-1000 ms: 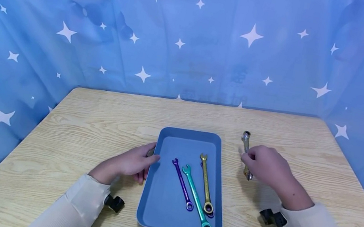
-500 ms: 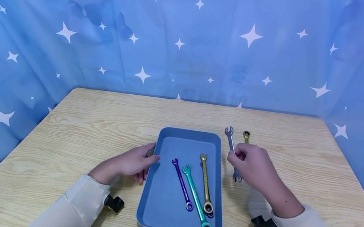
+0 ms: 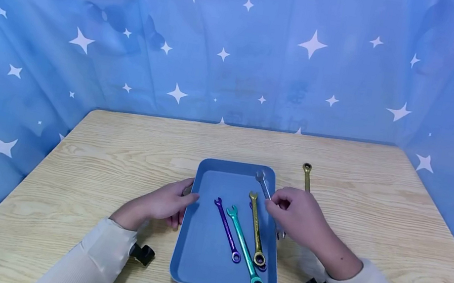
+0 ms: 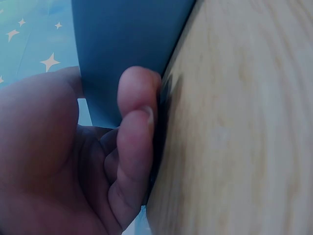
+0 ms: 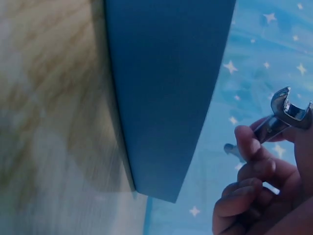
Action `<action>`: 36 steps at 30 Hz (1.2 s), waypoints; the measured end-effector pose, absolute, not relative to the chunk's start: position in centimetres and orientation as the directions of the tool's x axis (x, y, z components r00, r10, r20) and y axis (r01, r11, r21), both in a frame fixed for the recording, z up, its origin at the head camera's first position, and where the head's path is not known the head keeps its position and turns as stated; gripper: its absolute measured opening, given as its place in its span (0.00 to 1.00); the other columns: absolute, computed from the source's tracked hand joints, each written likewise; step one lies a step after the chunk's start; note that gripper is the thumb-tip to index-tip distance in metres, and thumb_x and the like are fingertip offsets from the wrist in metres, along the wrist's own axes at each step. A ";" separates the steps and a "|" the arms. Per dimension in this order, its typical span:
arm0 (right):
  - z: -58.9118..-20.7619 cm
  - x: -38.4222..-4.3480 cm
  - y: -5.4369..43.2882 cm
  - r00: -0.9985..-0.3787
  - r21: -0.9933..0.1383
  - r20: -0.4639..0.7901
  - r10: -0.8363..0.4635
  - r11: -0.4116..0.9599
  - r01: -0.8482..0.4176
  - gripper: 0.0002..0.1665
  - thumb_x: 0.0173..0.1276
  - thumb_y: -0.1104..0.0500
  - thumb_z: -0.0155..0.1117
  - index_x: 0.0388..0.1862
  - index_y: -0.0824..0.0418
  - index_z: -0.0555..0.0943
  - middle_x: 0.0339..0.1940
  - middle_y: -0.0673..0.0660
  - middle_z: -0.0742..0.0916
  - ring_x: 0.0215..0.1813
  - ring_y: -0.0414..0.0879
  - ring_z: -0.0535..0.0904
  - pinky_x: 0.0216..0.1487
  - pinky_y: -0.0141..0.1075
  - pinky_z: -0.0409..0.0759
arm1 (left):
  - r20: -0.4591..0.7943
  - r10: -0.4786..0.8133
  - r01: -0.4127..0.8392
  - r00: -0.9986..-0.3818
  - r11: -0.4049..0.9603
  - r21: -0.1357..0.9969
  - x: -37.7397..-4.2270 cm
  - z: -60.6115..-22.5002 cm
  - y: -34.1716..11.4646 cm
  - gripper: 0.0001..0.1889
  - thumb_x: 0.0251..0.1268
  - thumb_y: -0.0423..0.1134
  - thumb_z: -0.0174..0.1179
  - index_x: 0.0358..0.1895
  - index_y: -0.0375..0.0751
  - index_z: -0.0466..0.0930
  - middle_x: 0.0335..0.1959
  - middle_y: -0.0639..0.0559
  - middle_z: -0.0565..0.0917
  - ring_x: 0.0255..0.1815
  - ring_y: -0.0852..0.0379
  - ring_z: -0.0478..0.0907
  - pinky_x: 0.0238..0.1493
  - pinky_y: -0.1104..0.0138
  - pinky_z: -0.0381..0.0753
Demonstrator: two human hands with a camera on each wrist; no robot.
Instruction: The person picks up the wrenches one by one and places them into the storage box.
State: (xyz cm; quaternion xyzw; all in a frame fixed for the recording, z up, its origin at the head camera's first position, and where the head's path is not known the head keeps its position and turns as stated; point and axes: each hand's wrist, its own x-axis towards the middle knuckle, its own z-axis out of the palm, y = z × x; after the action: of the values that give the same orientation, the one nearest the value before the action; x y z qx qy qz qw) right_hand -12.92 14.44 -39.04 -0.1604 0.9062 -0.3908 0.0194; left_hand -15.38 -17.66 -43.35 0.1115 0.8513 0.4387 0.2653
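In the head view my right hand pinches a silver open-end wrench over the right rim of the blue tray. One wrench end is above the tray; the other sticks out below my hand. An open jaw of this silver wrench shows in the right wrist view. My left hand grips the tray's left rim, thumb over the edge, and its fingers lie along the outer wall. Inside the tray are a purple wrench, a green wrench and a gold wrench, partly covering another purple one.
Another gold wrench lies on the wooden table right of the tray, partly hidden by my right hand. A blue star-patterned cloth hangs behind and beside the table.
My right hand has lifted the silver wrench and carried it left from beside the gold wrench to above the tray's right rim. The left hand and tray have stayed put.
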 end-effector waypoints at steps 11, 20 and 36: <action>-39.9 -12.9 13.7 -0.947 -0.697 0.029 -0.319 0.673 -0.248 0.14 0.67 0.59 0.65 0.20 0.55 0.85 0.26 0.53 0.77 0.26 0.44 0.71 0.19 0.32 0.72 | -0.349 0.431 -0.036 -0.832 0.586 0.810 -15.5 -43.3 -17.6 0.33 0.80 0.49 0.46 0.81 0.48 0.47 0.18 0.44 0.81 0.12 0.52 0.79 0.18 0.57 0.84; -40.7 -12.9 13.0 -0.936 -0.604 0.027 -0.350 0.740 -0.294 0.14 0.65 0.59 0.66 0.18 0.52 0.86 0.30 0.54 0.78 0.27 0.42 0.69 0.19 0.30 0.68 | -0.353 0.422 -0.040 -0.835 0.593 0.804 -15.4 -43.4 -17.6 0.33 0.80 0.49 0.46 0.81 0.49 0.47 0.18 0.44 0.81 0.13 0.52 0.79 0.18 0.57 0.84; -41.2 -12.9 11.6 -0.927 -0.429 0.015 -0.375 0.835 -0.345 0.15 0.62 0.56 0.69 0.15 0.49 0.84 0.32 0.52 0.73 0.30 0.42 0.66 0.17 0.32 0.69 | -0.354 0.416 -0.037 -0.838 0.603 0.797 -15.4 -43.4 -17.6 0.32 0.80 0.49 0.46 0.81 0.50 0.47 0.18 0.44 0.81 0.13 0.52 0.80 0.18 0.58 0.83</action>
State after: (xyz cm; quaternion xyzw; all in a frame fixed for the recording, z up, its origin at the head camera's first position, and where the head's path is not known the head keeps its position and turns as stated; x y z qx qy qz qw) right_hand -12.90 11.64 -41.24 -0.1881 0.9572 -0.2172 0.0346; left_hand -15.39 -17.59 -43.38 0.1107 0.8560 0.4313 0.2625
